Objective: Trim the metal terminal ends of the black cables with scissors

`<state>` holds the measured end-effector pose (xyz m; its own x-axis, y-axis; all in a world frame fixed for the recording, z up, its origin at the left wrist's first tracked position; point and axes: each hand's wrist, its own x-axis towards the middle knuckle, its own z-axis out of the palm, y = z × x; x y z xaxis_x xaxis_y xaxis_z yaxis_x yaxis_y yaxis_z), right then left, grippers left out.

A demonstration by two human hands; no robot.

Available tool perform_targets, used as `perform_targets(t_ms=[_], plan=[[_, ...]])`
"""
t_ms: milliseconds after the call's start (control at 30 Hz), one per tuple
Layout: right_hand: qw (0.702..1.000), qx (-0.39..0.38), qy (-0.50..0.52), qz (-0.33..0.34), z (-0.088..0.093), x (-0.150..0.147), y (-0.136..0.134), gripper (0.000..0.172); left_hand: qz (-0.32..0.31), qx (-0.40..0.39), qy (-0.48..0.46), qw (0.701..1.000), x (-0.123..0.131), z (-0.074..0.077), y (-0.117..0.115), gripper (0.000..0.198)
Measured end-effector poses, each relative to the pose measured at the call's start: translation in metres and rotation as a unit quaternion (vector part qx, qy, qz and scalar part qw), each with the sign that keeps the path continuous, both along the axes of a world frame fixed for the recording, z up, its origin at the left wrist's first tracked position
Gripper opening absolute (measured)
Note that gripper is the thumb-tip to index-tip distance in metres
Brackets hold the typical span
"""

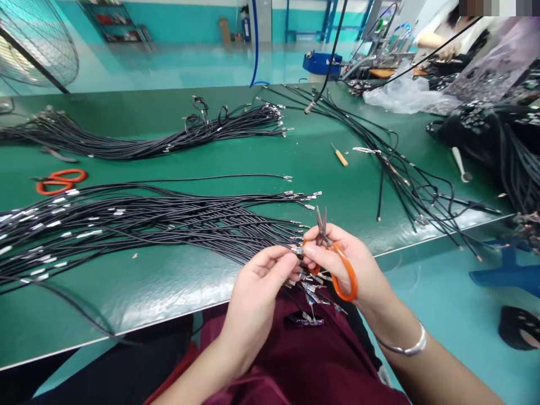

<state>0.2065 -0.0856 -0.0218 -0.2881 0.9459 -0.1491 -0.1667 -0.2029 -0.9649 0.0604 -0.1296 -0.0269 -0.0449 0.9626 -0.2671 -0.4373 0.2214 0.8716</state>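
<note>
1 left hand [259, 284] pinches what seems a cable end [297, 250]; right hand [358, 247] grips scissors [348, 264]

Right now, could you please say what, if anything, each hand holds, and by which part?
The right hand holds scissors by the orange handles; the left hand seems to pinch a cable end, the exact spot hidden.

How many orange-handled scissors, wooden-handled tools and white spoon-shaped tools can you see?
Orange-handled scissors: 2 (one in the right hand, another pair lying at left)
Wooden-handled tool: 1
White spoon-shaped tool: 1
Total: 4
</note>
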Motion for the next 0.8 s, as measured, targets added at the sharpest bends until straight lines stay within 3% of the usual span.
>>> perform_targets(t_ms=[267, 567, 700, 800], plan=[[0.997, 0.056, -0.057, -0.020, 0.013, 0.007, 0.002, 0.021, -0.025, -0.028, -0.077, 0.996, 0.009, 0.005, 0.014, 0.016], [0.999, -0.023, 0.020, -0.040, 0.004, -0.007, -0.013, 0.023, 0.018, -0.021, -0.112, 0.993, 0.012, 0.006, 0.002, 0.009], [0.997, -0.007, -0.068, 0.030, 0.011, 0.005, -0.023, 0.019, 0.006, -0.041, -0.055, 0.998, 0.010, 0.010, -0.005, 0.009], [0.960, 0.120, -0.216, 0.129, 0.017, 0.027, -0.021, 0.021, -0.016, -0.053, -0.003, 0.998, 0.002, 0.010, -0.008, 0.008]])
